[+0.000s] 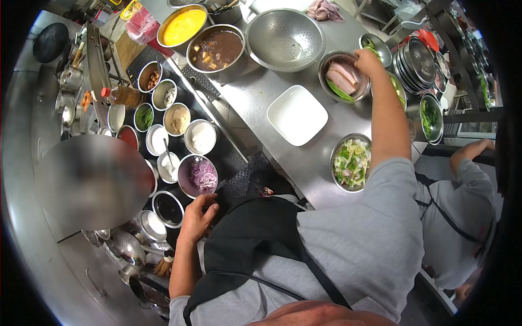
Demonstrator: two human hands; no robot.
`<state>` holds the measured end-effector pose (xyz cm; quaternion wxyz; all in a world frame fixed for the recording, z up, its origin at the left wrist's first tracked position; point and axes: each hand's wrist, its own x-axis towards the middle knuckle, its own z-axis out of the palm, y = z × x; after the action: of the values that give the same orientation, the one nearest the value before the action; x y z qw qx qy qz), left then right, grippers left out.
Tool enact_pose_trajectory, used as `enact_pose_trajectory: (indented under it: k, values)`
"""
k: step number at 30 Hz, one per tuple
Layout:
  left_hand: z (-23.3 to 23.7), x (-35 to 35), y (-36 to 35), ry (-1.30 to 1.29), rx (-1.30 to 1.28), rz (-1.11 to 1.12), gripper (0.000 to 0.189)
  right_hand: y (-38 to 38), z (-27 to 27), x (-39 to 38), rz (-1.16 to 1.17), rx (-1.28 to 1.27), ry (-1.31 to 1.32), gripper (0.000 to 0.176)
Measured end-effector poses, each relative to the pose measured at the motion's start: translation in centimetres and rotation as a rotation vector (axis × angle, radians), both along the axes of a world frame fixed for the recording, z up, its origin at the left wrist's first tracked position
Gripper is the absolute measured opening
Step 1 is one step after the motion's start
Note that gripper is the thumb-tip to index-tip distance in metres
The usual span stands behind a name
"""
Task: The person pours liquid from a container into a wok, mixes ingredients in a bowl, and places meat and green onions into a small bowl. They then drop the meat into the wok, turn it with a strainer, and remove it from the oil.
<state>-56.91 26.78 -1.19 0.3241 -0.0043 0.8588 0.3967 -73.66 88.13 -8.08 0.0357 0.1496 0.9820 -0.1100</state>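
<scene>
My right hand [371, 62] is stretched out to a metal bowl [325, 89], fingers closed at its upper right rim. In that bowl lie pale pink meat slices [343, 77] and a green vegetable piece [339, 91]. Below it stands a metal bowl of chopped cabbage and greens [352, 162]. A white square dish [297, 115] sits to the left on the steel counter. My left hand [199, 216] hangs loosely, thumb and fingers apart, just below a metal bowl of sliced red onion [203, 175]; it holds nothing visible.
A large colander [285, 41], a pot of brown liquid [216, 49] and a pot of yellow liquid [185, 26] stand on the counter's far side. Several ingredient containers [178, 119] fill the left side, beside an orange-brown bottle [122, 96]. A co-worker [454, 217] stands at right.
</scene>
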Motion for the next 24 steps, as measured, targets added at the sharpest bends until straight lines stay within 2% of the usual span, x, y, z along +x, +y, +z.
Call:
enact_pose_trajectory:
  k: [3,7,10,11,13,16,17,18,19,20,21,23,24]
  values:
    - [0.6,-0.3,0.6,0.008,0.041,-0.004,0.030,2.3,1.0,-0.6,-0.118,0.014,0.065,0.032]
    - [1.8,-0.9,1.6,0.026,0.097,-0.056,0.028,4.3,6.1,-0.4,-0.161,-0.022,0.079,0.030]
    - [1.4,-1.8,2.0,0.137,0.173,-0.142,0.028,1.1,11.9,0.8,-0.045,-0.122,0.175,0.028]
    - [1.5,-2.1,2.4,0.139,0.174,-0.113,0.028,-1.2,14.1,0.9,0.019,-0.126,0.148,0.027]
    - [2.3,-3.0,3.6,0.128,0.347,-0.116,0.031,-6.7,17.0,1.2,0.142,-0.188,0.096,0.027]
    - [3.7,-3.6,5.0,-0.052,0.694,0.111,0.035,-17.7,18.1,1.7,0.403,-0.398,0.157,0.026]
    - [3.9,-3.7,5.0,-0.069,0.803,0.185,0.036,-21.7,18.5,2.0,0.439,-0.451,0.095,0.026]
    - [4.2,-3.6,4.6,-0.096,0.845,0.266,0.036,-25.4,18.5,1.8,0.531,-0.418,0.042,0.024]
    - [4.4,-3.3,3.8,-0.117,0.889,0.351,0.036,-29.6,18.4,2.0,0.624,-0.508,0.067,0.022]
    - [3.2,-2.8,2.4,-0.030,0.876,0.415,0.030,-33.0,17.9,1.7,0.729,-0.509,-0.022,0.022]
    - [3.0,-1.8,1.0,0.010,0.871,0.488,0.030,-36.8,17.0,1.7,0.817,-0.460,0.017,0.020]
    - [2.9,1.0,-2.4,0.309,0.760,0.704,0.023,-44.2,16.4,2.5,0.885,-0.453,0.048,0.020]
    - [1.7,2.8,-4.6,0.379,0.660,0.815,0.018,-47.9,16.2,3.7,0.925,-0.552,0.175,0.020]
